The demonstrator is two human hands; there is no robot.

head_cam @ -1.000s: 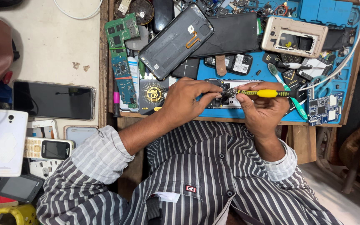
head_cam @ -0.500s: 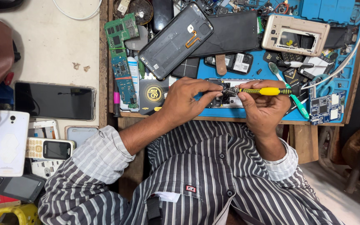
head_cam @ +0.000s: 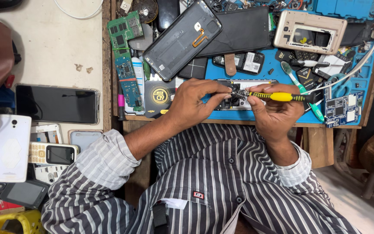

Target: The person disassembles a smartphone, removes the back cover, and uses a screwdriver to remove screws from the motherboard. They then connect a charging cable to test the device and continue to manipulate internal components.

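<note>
My right hand [head_cam: 272,112] grips a yellow and black screwdriver [head_cam: 282,96] held level, its tip pointing left at a small metal part [head_cam: 239,93]. My left hand [head_cam: 194,100] pinches that part between fingertips. Both hands hover over an opened phone [head_cam: 243,102] lying on the blue work mat [head_cam: 282,113] at the table's near edge.
A dark phone back cover [head_cam: 182,39], a black screen [head_cam: 239,30], a gold phone frame [head_cam: 310,32], green circuit boards [head_cam: 125,56] and a toothbrush [head_cam: 301,89] crowd the mat. On the left surface lie a black phone [head_cam: 56,104], a white phone [head_cam: 8,147] and keypad phones [head_cam: 48,154].
The screwdriver has shifted slightly up and left, its tip now meeting the part in my left fingers. Both hands stay over the opened phone.
</note>
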